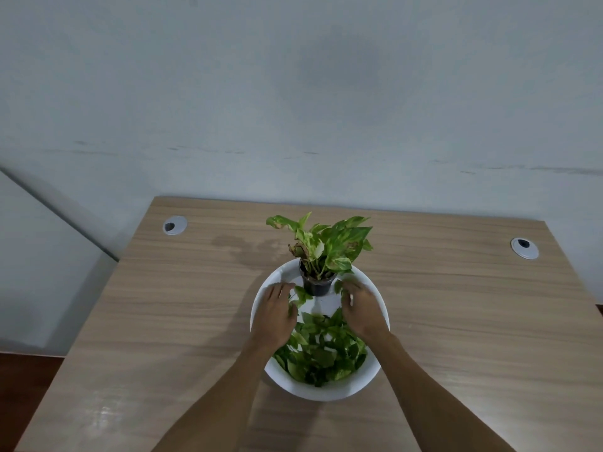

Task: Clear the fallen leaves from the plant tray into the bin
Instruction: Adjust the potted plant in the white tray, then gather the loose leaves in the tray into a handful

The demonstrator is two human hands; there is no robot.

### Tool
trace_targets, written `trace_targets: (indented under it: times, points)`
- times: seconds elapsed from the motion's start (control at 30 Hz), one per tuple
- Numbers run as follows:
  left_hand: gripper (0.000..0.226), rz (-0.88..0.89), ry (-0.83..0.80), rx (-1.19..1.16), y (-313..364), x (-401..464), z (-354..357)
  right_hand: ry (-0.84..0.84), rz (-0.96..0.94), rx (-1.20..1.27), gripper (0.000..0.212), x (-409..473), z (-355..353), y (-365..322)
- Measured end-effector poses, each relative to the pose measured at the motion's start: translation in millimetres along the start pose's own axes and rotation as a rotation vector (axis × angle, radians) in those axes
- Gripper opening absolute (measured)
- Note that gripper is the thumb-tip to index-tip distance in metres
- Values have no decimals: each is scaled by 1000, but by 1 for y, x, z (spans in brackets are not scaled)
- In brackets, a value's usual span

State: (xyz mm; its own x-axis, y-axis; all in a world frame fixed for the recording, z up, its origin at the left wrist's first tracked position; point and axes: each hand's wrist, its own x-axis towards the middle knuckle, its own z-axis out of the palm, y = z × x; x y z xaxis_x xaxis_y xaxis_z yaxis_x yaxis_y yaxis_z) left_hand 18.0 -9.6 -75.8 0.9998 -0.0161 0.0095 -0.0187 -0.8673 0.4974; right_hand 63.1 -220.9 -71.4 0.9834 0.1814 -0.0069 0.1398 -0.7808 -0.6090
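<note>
Across the near half of the white round tray (375,290), loose green leaves (321,353) lie in a dense heap, with a few stragglers closer to the pot. At the tray's far side stands a small black pot (316,285), upright, holding a plant (326,243) with variegated green-and-cream foliage; some of its leaves have brown patches. Tray sits on a pale wood-grain desk (163,321), roughly centred, with the desk pushed against a grey-white wall (293,93). Two round cable grommets (175,225) are set in the desktop, one far left, one far right (524,247), both well apart from the tray. No bin shows in the frame.

Both forearms reach in from the near edge. Left hand (275,316) lies palm down over the tray's left part, fingers spread loosely and curved, touching leaves at the heap's far edge. Right hand (360,309) is palm down just right of the pot, fingers bent and gathered onto leaves; whether any leaf is actually pinched, cannot tell. The pot stands between the two hands' fingertips.
</note>
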Motion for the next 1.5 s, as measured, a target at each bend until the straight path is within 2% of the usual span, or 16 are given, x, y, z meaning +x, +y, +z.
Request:
trace_targets:
  times: [0.07,0.13,0.27,0.5,0.67,0.73,0.83,0.93,1.2,1.27,1.5]
  points:
    - [55,27,-46,109,-1,0,6,-90,-89,-166,43,4,7,5]
    - [60,37,-106,166,-1,-4,13,-191,-89,-264,51,4,12,8]
    - [51,122,-120,241,-2,-16,17,-302,-69,-331,56,-2,10,9]
    - [52,95,-73,319,-1,-29,-4,-286,-107,-306,48,-36,-12,3]
    - [57,75,-70,289,5,-21,-8,-195,-135,-306,41,-44,-18,-3]
    - [64,102,-123,286,5,-13,-6,-185,-117,-293,45,-34,-15,-4]
    - [71,135,-215,289,3,-7,1,-259,-112,-324,57,-19,-4,-1]
    - [64,154,-195,371,-3,-10,9,-328,-97,-384,63,-14,5,3]
    - [34,201,-180,488,1,-9,-7,-318,-120,-438,58,-22,-5,-1]
    - [30,170,-167,443,0,-7,-7,-309,-118,-440,57,-23,-8,-3]
    - [42,-9,-21,130,-2,3,1,-204,-82,-335,53,-19,1,-8]
